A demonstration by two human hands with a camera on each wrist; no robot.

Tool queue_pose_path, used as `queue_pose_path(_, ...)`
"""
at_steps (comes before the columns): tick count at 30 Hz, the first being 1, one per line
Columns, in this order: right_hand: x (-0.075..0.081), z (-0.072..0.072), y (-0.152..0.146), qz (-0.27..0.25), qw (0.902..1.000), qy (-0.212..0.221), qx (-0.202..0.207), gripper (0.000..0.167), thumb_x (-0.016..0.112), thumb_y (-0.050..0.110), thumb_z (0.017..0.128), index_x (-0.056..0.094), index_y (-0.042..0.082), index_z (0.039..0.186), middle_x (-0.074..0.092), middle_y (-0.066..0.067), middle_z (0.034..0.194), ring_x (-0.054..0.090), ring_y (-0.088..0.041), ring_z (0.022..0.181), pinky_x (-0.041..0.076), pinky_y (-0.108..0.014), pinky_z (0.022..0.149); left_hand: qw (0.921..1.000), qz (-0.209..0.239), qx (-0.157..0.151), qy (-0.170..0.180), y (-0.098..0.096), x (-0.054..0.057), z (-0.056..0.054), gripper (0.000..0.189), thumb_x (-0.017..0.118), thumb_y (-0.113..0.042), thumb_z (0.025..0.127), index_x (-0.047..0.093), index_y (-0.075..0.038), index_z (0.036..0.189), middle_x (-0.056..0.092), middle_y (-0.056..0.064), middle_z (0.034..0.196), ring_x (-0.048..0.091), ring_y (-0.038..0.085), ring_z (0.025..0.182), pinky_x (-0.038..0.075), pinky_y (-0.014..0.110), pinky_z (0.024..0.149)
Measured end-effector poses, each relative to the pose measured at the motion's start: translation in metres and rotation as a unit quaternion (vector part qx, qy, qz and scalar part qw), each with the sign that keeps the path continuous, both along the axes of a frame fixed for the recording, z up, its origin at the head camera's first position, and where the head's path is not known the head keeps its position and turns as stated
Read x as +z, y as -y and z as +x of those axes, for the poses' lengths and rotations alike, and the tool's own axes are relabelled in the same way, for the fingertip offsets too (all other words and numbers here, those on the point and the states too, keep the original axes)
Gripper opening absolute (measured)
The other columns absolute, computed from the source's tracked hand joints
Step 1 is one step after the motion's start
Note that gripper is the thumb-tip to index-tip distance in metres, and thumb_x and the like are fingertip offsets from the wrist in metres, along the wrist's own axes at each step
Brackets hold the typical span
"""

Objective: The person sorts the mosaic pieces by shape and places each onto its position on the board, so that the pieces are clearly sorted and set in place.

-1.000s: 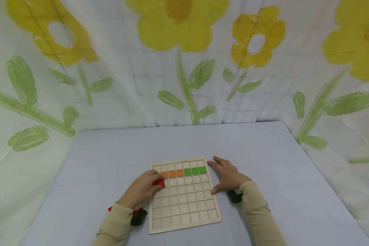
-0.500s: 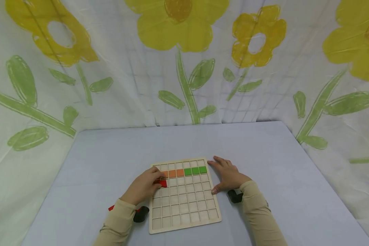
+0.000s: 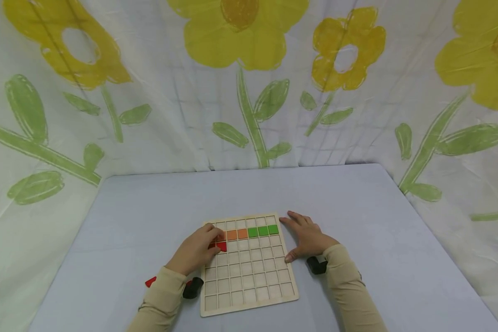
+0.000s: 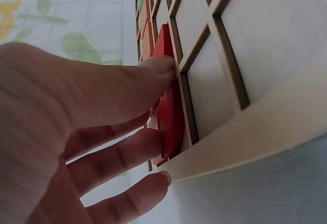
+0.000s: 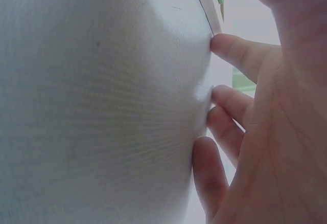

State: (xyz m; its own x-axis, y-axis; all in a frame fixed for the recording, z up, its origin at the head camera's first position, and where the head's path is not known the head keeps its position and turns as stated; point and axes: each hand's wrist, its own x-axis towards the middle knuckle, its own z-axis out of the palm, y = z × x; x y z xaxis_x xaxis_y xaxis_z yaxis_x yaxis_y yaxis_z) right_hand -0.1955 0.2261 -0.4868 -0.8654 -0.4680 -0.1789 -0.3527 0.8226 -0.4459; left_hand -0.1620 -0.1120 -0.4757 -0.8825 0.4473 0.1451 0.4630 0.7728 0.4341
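A pale wooden grid board (image 3: 249,306) lies on the table, with orange tiles (image 3: 237,234) and green tiles (image 3: 263,231) filling part of its second row from the far side. At the left end of the row below, my left hand (image 3: 196,249) pinches a red tile (image 3: 222,246) between thumb and fingers. Close up in the left wrist view, the thumb lies across the red tile (image 4: 172,119), hiding its middle; whether this is one piece or two I cannot tell. My right hand (image 3: 306,237) rests with fingers spread at the board's right edge, holding nothing.
Another red piece (image 3: 151,281) lies on the table left of my left sleeve, and more red shows partly hidden behind that wrist. Black wrist devices (image 3: 193,288) sit at both wrists. A flowered curtain (image 3: 170,115) hangs behind the table.
My left hand has shifted slightly right and away from me, and the red tile has slid a little right along its row. My right hand stays at the board's edge.
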Motion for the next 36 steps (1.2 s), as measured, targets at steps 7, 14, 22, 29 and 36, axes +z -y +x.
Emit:
queue_pose_path(7, 0.001, 0.000, -0.002, 0.006, 1.0000, -0.001, 0.001, 0.115, 0.083, 0.059, 0.055, 0.031, 0.020, 0.150, 0.017, -0.013, 0.158, 0.021, -0.041, 0.140, 0.029, -0.062, 0.102, 1.0000, -0.005, 0.002, 0.003, -0.004, 0.000, -0.002, 0.032, 0.078, -0.008, 0.079, 0.065, -0.012, 0.108, 0.059, -0.001, 0.099, 0.054, 0.010, 0.084, 0.050, 0.032, 0.076)
queue_pose_path(14, 0.002, 0.000, -0.004, 0.002, 1.0000, 0.001, -0.001, 0.115, 0.083, 0.059, 0.055, 0.031, 0.019, 0.150, 0.017, -0.014, 0.157, 0.021, -0.040, 0.140, 0.029, -0.061, 0.101, 1.0000, -0.003, -0.005, -0.005, -0.005, 0.001, 0.000, 0.029, 0.076, -0.005, 0.080, 0.066, -0.012, 0.107, 0.059, -0.001, 0.099, 0.054, 0.011, 0.085, 0.050, 0.031, 0.076)
queue_pose_path(22, 0.001, -0.001, -0.002, 0.000, 1.0000, 0.005, 0.004, 0.115, 0.084, 0.057, 0.056, 0.030, 0.019, 0.150, 0.016, -0.014, 0.158, 0.021, -0.042, 0.139, 0.029, -0.061, 0.101, 0.9993, -0.009, 0.034, -0.013, 0.029, 0.011, 0.020, 0.027, 0.077, -0.007, 0.079, 0.068, -0.015, 0.103, 0.060, 0.000, 0.101, 0.058, 0.017, 0.094, 0.052, 0.037, 0.081)
queue_pose_path(29, 0.007, 0.000, 0.000, 0.000, 0.9999, 0.010, -0.002, 0.114, 0.085, 0.055, 0.057, 0.030, 0.020, 0.150, 0.016, -0.013, 0.158, 0.018, -0.041, 0.140, 0.027, -0.062, 0.103, 0.9946, -0.015, 0.098, 0.030, 0.084, 0.023, 0.050, 0.037, 0.077, -0.001, 0.077, 0.065, -0.012, 0.110, 0.060, 0.003, 0.104, 0.058, 0.021, 0.098, 0.053, 0.042, 0.084)
queue_pose_path(36, 0.005, 0.000, 0.001, -0.003, 0.9999, 0.013, -0.002, 0.115, 0.084, 0.057, 0.056, 0.030, 0.019, 0.150, 0.016, -0.014, 0.158, 0.019, -0.041, 0.140, 0.027, -0.062, 0.103, 0.9851, -0.036, 0.135, 0.101, 0.125, 0.022, 0.075, 0.041, 0.077, -0.001, 0.075, 0.064, -0.008, 0.113, 0.060, 0.005, 0.107, 0.058, 0.025, 0.098, 0.051, 0.048, 0.084)
